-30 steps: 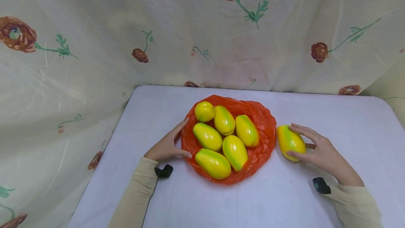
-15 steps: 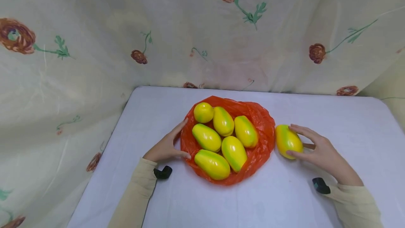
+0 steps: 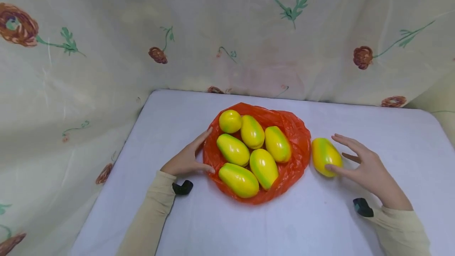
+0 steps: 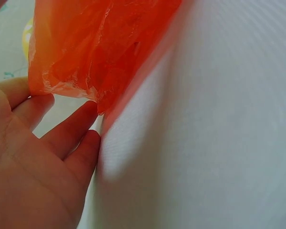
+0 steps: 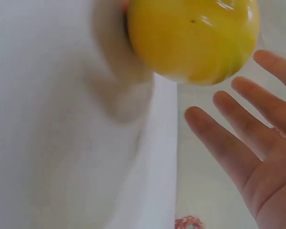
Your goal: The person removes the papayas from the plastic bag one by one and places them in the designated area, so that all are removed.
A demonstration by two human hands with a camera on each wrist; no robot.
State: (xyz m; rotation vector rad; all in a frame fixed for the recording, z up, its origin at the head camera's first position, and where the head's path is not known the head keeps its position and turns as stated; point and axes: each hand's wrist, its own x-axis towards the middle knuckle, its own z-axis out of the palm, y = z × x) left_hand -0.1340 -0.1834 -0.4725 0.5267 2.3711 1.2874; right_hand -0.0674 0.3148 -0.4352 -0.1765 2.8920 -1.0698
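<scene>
White surface point(image 3: 220, 228) carries red plastic bag point(image 3: 300, 137). Your left hand point(image 3: 186, 161) touches bag's left edge, fingers straight, apart. Your right hand point(image 3: 367, 169) beside loose yellow-green fruit point(image 3: 323, 153), fingers spread; fruit sits just right of bag. Six similar fruits point(image 3: 263, 167) in bag.

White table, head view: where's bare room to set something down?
Near stretch, between the sleeves and the red bag; also the far-right area, between the right hand and the far edge. Crowded: inside the bag, with six yellow fruits showing, and where it meets or nearly meets the loose fruit.
</scene>
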